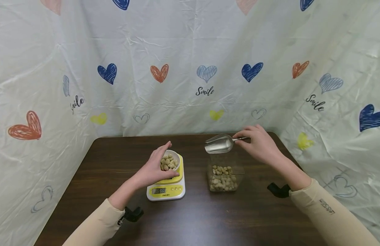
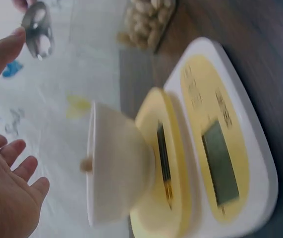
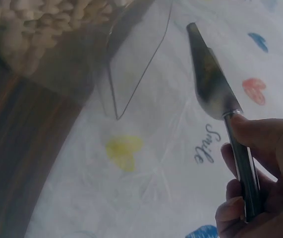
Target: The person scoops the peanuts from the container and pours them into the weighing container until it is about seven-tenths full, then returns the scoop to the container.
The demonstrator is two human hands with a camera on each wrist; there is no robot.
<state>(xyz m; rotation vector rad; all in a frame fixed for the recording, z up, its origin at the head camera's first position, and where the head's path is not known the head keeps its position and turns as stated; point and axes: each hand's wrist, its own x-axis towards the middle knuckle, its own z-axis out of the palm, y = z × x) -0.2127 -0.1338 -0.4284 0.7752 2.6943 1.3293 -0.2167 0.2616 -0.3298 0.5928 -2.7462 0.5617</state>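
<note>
A white bowl [image 2: 121, 168] of tan shelled-looking nuts [image 1: 168, 162] stands on a yellow and white kitchen scale [image 1: 181, 193], whose display shows digits. My left hand [image 1: 154, 168] is spread beside and above the bowl's rim; in the left wrist view its fingers are apart from the bowl. With my right hand [image 1: 259, 144] I grip the handle of a metal scoop [image 1: 221, 143], thumb along the top. The scoop is held over the back of a clear box [image 1: 241, 171] that contains more nuts [image 1: 223, 181]. No nuts show in the scoop's visible part.
Everything stands on a dark brown wooden table [image 1: 196, 218]. Behind and at both sides hangs a white sheet [image 1: 177, 102] printed with hearts and the word Smile. Black straps with camera mounts [image 1: 279, 190] sit on both wrists.
</note>
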